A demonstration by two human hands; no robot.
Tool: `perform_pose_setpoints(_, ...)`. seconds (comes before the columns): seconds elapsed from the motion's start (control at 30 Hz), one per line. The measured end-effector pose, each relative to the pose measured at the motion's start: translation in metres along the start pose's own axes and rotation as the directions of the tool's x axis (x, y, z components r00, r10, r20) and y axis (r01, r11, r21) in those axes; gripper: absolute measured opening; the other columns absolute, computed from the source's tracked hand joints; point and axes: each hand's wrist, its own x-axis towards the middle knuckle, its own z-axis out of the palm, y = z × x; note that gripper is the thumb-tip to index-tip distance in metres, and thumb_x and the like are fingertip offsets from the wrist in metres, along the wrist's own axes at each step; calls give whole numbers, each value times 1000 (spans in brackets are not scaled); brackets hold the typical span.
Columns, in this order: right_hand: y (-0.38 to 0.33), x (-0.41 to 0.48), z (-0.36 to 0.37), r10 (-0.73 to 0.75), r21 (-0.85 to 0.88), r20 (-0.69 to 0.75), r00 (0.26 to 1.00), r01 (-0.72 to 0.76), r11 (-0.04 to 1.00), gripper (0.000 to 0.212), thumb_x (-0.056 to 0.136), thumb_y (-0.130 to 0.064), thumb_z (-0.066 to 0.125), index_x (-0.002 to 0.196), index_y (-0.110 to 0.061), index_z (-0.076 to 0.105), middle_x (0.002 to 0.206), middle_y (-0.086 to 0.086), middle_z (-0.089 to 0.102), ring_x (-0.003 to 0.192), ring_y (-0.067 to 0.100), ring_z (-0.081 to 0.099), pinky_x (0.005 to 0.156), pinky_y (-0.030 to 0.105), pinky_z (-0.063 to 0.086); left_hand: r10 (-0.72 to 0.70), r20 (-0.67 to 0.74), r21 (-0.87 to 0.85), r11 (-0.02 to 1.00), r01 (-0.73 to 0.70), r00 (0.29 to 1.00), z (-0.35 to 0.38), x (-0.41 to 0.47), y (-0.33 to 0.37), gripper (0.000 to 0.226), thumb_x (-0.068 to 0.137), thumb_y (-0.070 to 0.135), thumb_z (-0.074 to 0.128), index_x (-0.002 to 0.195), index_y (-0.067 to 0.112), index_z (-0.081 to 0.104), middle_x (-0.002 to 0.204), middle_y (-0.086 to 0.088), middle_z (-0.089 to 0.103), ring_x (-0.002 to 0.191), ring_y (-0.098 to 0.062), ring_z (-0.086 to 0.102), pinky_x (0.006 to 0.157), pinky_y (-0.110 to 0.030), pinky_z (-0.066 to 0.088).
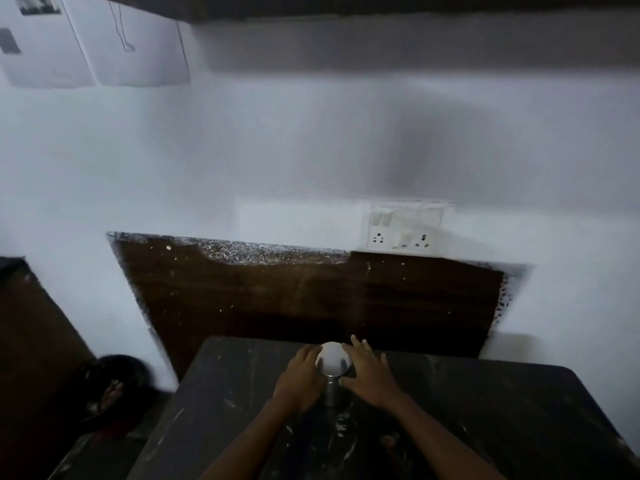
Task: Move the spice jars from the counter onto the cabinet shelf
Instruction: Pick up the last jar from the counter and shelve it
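A steel spice jar (333,375) with a pale round lid stands upright near the back edge of the dark marble counter (485,410). My left hand (300,379) is cupped against its left side. My right hand (367,372) lies against its right side with the fingers spread a little. Both hands touch the jar, which rests on the counter. The dark underside of a cabinet or shelf (381,5) runs along the top of the view; its inside is hidden.
A brown wooden panel (304,299) covers the wall behind the counter. Above it to the right is a white switch and socket plate (405,228). A dark round object (110,386) lies on the floor at lower left. White papers (104,43) hang upper left.
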Motion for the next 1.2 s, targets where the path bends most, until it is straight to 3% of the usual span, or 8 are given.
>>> perform_pose_setpoints(0.17,-2,10,31,61,259,5,998,-60,964,78,87,-26,62,149,-17,16,159,5,-1,146,23,9,117,36,21,-24,23,49,999,23,999,16,-9,-9,66,94,34,48,149,17,16,156,-3,22,141,-16,25,113,-36,29)
perform_pose_setpoints(0.33,-3,14,51,146,329,-158,976,-88,940,72,87,-26,62,147,-15,24,156,5,17,142,19,23,112,28,27,-50,25,9,999,50,998,22,-15,-5,67,97,27,43,150,19,3,158,-1,11,143,-14,21,112,-32,30)
perform_pose_setpoints(0.6,4,13,31,160,413,-95,983,-107,905,67,79,-20,71,139,-12,42,146,7,41,132,19,40,108,30,37,-55,183,-10,998,58,982,5,-19,3,71,96,21,43,150,21,-3,159,-7,7,145,-25,14,116,-43,22)
perform_pose_setpoints(0.7,7,1,13,151,467,-93,984,-90,879,61,75,-26,75,130,-17,52,137,3,51,123,18,48,101,29,44,38,156,-31,999,-34,987,-4,-31,6,73,95,23,47,150,24,-1,159,-3,7,145,-20,13,117,-39,19)
perform_pose_setpoints(0.83,4,-29,-33,67,570,-159,985,36,821,48,77,-24,74,122,-16,59,115,-9,57,98,-1,54,75,8,43,203,26,13,979,-203,979,-19,-49,16,84,91,23,52,145,32,-11,157,9,-11,145,-12,12,118,-43,13)
perform_pose_setpoints(0.93,5,-57,-67,10,637,-182,983,110,763,42,79,-25,70,119,-16,60,106,-11,58,92,0,59,69,13,50,263,-8,-90,961,-263,965,-30,-64,22,97,85,30,62,138,44,-17,149,24,-21,140,-13,23,113,-45,31)
perform_pose_setpoints(1.07,10,-83,-86,11,680,-134,991,84,728,27,84,-27,64,110,-21,64,101,-9,65,91,8,66,68,23,56,394,54,-192,906,-377,918,-40,-85,44,114,75,39,73,136,45,-23,144,35,-29,131,9,21,103,-17,38)
perform_pose_setpoints(1.2,12,-101,-93,-9,613,-128,992,86,785,21,87,-34,58,104,-24,66,99,-5,68,89,12,68,66,26,56,502,108,-221,854,-471,858,-41,-98,71,121,72,43,76,139,41,-24,142,37,-30,117,37,-6,88,11,19)
